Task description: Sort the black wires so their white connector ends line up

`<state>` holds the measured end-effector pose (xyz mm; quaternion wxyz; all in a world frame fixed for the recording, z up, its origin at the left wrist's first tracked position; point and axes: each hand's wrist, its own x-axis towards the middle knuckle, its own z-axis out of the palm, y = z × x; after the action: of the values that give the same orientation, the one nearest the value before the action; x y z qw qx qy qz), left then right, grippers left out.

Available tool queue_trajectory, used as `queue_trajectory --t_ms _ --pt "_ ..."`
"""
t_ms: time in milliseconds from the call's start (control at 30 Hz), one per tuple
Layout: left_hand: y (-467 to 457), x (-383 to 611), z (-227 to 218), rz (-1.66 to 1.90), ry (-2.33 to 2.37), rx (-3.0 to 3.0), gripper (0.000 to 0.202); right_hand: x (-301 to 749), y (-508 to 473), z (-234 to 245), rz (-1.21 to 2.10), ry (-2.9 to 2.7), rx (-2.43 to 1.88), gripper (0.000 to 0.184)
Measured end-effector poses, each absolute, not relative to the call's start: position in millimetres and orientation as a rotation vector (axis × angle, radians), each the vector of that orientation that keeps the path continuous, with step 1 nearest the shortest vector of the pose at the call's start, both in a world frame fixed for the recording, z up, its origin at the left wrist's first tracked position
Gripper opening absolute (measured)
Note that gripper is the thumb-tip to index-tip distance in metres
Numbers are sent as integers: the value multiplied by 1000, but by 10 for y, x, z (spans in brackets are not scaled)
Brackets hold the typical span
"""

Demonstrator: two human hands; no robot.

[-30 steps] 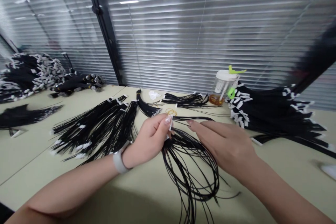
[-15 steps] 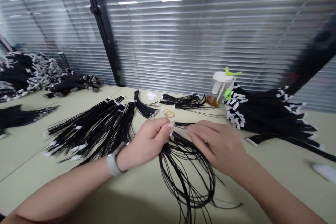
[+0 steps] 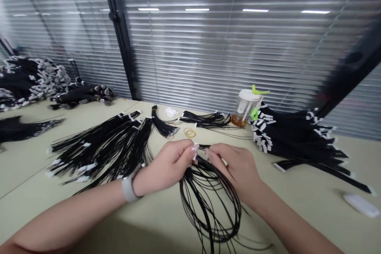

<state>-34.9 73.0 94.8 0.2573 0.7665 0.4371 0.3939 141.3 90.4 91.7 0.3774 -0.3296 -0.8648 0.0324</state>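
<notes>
A looped bundle of thin black cords (image 3: 208,198) lies on the pale green table (image 3: 297,198) directly in front of the person, its upper end gathered between the two hands and its loops sagging toward the near edge. The left hand (image 3: 169,166), a pale band on its wrist, is closed in a pinch on the top of the bundle, thumb and forefinger pressed around a small white tag (image 3: 195,154). The right hand (image 3: 235,166) rests on the cords just beside it, fingers curled, fingertips nearly meeting those of the left; whether it grips any cord cannot be told. Compared with a second ago, the right hand's fingers, then stretched flat, have curled and drawn in closer to the left. Fanned black cords with white tags (image 3: 101,151) lie to the left, yellow rubber bands (image 3: 189,132) just beyond the hands, and a clear lidded cup with amber liquid (image 3: 246,105) stands beside a large tagged pile (image 3: 297,135) on the right.
</notes>
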Motion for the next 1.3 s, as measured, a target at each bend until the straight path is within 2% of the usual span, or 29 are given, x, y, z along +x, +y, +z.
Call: queue_trajectory --t_ms 433,733,1100,1300 --pt "690 -421 870 1095 1356 2559 26 1403 861 931 174 -2210 -837 32" --pt "700 -339 975 1306 1201 2028 37 1449 797 1041 204 -2158 -817 28" --pt "636 -319 973 1193 1063 1996 38 1405 744 1083 166 -2268 -854 31" --pt "610 -319 1004 1191 1107 2049 37 1405 737 1057 223 -2293 -848 27"
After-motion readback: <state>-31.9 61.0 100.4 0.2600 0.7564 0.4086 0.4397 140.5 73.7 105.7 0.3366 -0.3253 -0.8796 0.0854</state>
